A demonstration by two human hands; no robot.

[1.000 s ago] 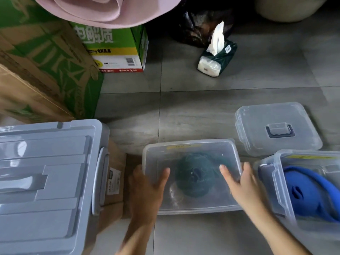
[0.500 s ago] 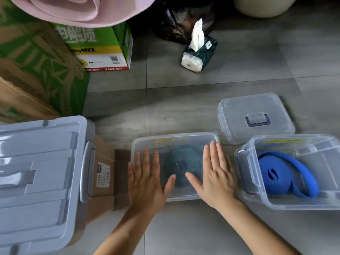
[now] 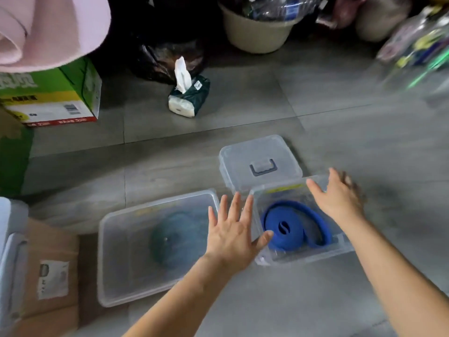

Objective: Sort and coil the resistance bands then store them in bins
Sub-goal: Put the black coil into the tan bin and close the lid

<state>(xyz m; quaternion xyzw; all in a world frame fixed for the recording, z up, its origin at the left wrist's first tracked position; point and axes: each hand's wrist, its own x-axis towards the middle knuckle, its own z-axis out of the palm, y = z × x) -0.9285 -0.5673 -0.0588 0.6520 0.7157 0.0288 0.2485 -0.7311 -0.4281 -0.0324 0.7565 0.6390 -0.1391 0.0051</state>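
I see the left hand [image 3: 232, 235] flat and released, fingers spread, holding nothing. It is above the gap between the lidded bin [image 3: 121, 251] and the open bin [image 3: 303, 257]; I cannot tell if it touches them. The right hand [image 3: 340, 200] is also released and a little blurred, over the open bin's corner at 1 o'clock. The blue resistance band [image 3: 291, 229] lies coiled inside the open bin. At 9 o'clock from it, a dark green band [image 3: 175, 239] lies coiled under the lid of the lidded bin. A loose lid [image 3: 243, 161] lies at 11 o'clock, just beside the open bin.
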